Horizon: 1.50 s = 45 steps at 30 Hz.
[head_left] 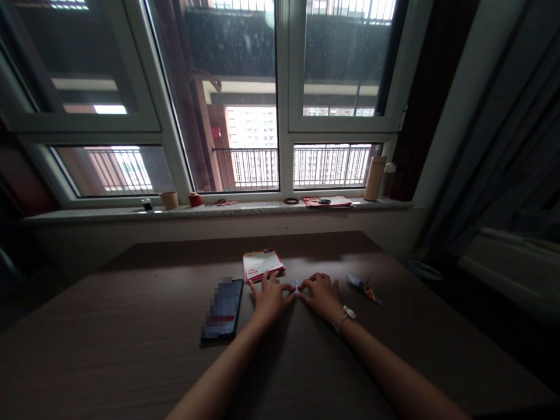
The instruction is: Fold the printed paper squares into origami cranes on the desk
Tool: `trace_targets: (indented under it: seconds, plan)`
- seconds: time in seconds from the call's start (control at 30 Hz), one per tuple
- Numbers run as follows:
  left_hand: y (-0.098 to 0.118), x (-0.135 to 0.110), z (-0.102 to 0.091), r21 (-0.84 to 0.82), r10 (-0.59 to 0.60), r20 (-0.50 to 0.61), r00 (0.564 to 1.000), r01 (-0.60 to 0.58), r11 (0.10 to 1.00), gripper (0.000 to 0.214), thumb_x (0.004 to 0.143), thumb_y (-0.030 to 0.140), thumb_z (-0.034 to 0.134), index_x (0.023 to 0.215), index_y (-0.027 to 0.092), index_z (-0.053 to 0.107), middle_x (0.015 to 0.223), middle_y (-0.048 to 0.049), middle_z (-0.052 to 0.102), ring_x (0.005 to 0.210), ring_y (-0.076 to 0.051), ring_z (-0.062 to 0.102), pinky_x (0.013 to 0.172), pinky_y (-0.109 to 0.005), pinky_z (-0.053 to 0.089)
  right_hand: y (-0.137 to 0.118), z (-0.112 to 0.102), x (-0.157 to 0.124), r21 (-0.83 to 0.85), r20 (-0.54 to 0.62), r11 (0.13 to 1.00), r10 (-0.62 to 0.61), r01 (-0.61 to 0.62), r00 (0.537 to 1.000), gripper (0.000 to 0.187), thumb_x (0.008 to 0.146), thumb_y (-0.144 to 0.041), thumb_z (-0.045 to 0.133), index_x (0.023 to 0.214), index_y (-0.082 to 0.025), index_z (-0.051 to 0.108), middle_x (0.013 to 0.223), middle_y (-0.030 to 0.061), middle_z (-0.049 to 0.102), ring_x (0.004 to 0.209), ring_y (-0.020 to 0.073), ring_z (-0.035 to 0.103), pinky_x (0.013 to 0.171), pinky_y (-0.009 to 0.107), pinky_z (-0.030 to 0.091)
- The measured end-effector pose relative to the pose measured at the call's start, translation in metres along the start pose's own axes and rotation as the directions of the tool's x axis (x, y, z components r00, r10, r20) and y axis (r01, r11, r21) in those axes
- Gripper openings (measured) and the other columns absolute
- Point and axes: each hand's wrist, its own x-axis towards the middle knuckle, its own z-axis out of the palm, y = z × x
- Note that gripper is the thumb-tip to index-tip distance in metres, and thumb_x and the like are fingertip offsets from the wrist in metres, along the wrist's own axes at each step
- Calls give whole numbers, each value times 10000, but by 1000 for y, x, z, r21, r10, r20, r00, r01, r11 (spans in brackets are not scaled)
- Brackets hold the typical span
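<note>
Between my two hands is a small pale bluish-white piece (296,286), too small to name, standing just above the table top. My left hand (272,296) pinches it from the left with thumb and forefinger, its other fingers spread towards a stack of printed cards (262,263). From the right, the thumb and forefinger of my right hand (321,294) close on the same piece. A bracelet with a white charm (349,312) circles my right wrist. Left of my left hand lies a smartphone (223,309), its screen partly pixelated.
A crumpled colourful wrapper (366,289) lies right of my right hand on the dark wooden table (131,326). On the windowsill beyond stand a tan flask (375,179), a paper cup (169,200) and a red spool (195,200), with red papers (336,202) and a dark ring (291,201).
</note>
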Motion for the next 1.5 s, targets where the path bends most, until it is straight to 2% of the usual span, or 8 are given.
trace_targets:
  seconds: [0.37,0.47,0.63,0.8,0.97,1.2,1.37,1.5]
  plan:
    - [-2,-1,3,8,1,-13,1000,-1,1000,250,799,540,627,989,412,727,1466,-61,458,1403,-395,249,1001,-803,15,2,4,-2,23,-24,1000,17,-16,1000,270,868,-518,552,971,-329,715,1171,76,555,1219,312,410,1056,646,162]
    - [-1,-3,5,-8,-13,-4,1000,13,1000,250,811,528,617,1007,407,714,1458,-52,467,1400,-377,258,1013,-793,49,1,5,-2,22,-18,999,44,-44,999,285,869,-510,544,1056,-350,689,1194,76,549,1219,306,420,1067,626,163]
    - [-4,-2,10,-25,-41,4,999,41,999,313,806,547,611,1074,400,679,1430,-52,496,1399,-359,265,1020,-787,47,4,6,2,-12,-2,997,71,-71,997,419,854,-528,548,1231,-358,613,1236,92,535,1234,313,407,1070,576,204]
    - [-5,-1,11,-52,-59,22,998,60,997,369,801,540,617,1120,365,677,1439,-75,486,1397,-363,265,1037,-774,55,9,7,5,-24,17,999,47,-46,999,365,866,-529,534,1174,-375,656,1234,85,531,1239,316,391,1060,553,216]
    - [-3,-1,7,-146,-48,28,998,52,988,240,793,453,661,1001,359,736,1411,-54,514,1376,-361,290,1045,-764,68,10,9,5,25,-8,999,32,-32,999,320,853,-466,580,1143,-377,679,1201,70,558,1219,295,413,1057,473,252]
    - [-2,0,5,-273,-10,-55,998,-5,962,95,774,346,694,846,315,748,1312,-4,597,1308,-311,377,1095,-671,116,7,5,7,205,-127,975,-65,90,990,224,796,-295,632,989,-239,731,1029,59,668,1095,239,523,976,330,362]
    - [-2,-1,8,-320,52,-120,991,-88,943,70,785,286,681,827,274,736,1230,-27,636,1244,-263,456,1108,-552,214,4,-1,6,297,-192,943,-97,152,977,160,799,-278,587,858,-226,726,1011,49,704,1083,237,567,974,341,372]
    - [3,-3,8,-332,59,-143,988,-103,938,83,817,287,645,856,269,716,1196,-30,645,1203,-240,499,1109,-520,224,4,-3,5,423,-147,898,-64,121,987,166,784,-291,574,822,-202,710,913,44,732,953,223,635,936,353,404]
